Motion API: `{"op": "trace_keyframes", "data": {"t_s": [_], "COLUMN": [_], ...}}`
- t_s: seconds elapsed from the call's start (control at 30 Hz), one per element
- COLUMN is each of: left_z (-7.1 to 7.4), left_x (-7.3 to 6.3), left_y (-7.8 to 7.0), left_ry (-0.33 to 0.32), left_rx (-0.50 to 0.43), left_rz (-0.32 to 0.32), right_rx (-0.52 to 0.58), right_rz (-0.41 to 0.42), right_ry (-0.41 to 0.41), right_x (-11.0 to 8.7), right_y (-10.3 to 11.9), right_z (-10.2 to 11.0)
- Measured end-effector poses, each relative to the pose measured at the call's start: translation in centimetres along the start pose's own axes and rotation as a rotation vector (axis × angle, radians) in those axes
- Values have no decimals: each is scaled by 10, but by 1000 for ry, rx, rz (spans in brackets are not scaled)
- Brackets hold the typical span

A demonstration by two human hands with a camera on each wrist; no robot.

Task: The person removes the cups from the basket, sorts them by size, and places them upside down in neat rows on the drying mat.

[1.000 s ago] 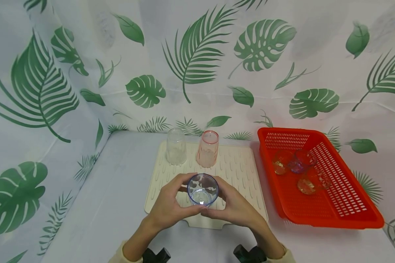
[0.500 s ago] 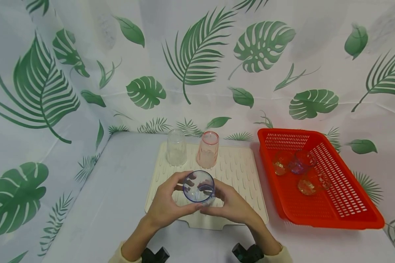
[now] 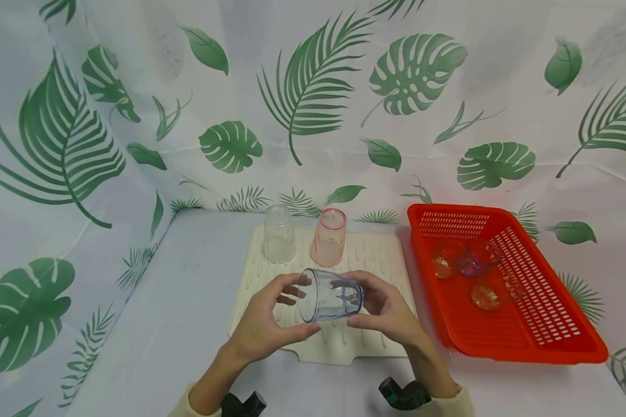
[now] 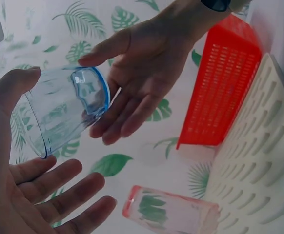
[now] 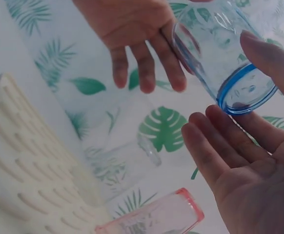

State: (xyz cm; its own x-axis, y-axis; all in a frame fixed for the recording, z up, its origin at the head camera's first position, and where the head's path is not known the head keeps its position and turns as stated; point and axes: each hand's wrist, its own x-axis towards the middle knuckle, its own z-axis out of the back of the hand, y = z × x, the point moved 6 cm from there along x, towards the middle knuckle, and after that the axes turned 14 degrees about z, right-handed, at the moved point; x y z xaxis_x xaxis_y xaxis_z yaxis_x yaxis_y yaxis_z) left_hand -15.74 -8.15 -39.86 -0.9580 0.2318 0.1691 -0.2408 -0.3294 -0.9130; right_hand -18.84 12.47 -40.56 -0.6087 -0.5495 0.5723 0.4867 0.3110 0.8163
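Observation:
A clear glass tumbler with a bluish tint lies on its side in the air between my two hands, over the cream draining mat. Its mouth points left and its thick blue base points right. My left hand pinches it at the mouth end, thumb at the near side and fingertips at the far side. At the base end my right hand pinches it; the thumb rests by the blue base and the other fingers lie beneath. A clear tumbler and a pink tumbler stand upside down on the mat's far part.
To the right of the mat sits a red plastic basket holding several glasses, among them a purple-tinted one and amber-toned ones. A leaf-printed sheet rises behind the white table.
The blue-tinted tumbler has turned from mouth up, through a tilt, to lying sideways with its mouth to the left. My right hand has shifted right to its base; the hands are farther apart.

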Motion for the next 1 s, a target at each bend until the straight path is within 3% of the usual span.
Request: {"op": "trace_keyframes", "data": {"t_s": [0.13, 0.23, 0.37, 0.5, 0.63, 0.87, 1.0], "left_z": [-2, -2, -1, 4, 9, 20, 27], "left_x": [-3, -6, -10, -15, -22, -33, -39], "left_y": [0, 0, 3, 8, 17, 38, 48], "left_ry": [24, 40, 39, 16, -5, -86, -190], "left_rx": [17, 38, 78, 132, 185, 308, 469], "left_rz": [0, 14, 51, 62, 98, 123, 90], "right_rx": [149, 184, 198, 311, 374, 349, 302], "right_rz": [44, 72, 110, 155, 138, 124, 125], "right_ry": [-7, -41, -109, -181, -305, -464, -510], "right_x": [1, 1, 0, 2, 2, 0, 2], "right_y": [-1, -1, -1, 0, -1, 0, 1], "right_z": [0, 2, 6, 11, 21, 39, 46]}}
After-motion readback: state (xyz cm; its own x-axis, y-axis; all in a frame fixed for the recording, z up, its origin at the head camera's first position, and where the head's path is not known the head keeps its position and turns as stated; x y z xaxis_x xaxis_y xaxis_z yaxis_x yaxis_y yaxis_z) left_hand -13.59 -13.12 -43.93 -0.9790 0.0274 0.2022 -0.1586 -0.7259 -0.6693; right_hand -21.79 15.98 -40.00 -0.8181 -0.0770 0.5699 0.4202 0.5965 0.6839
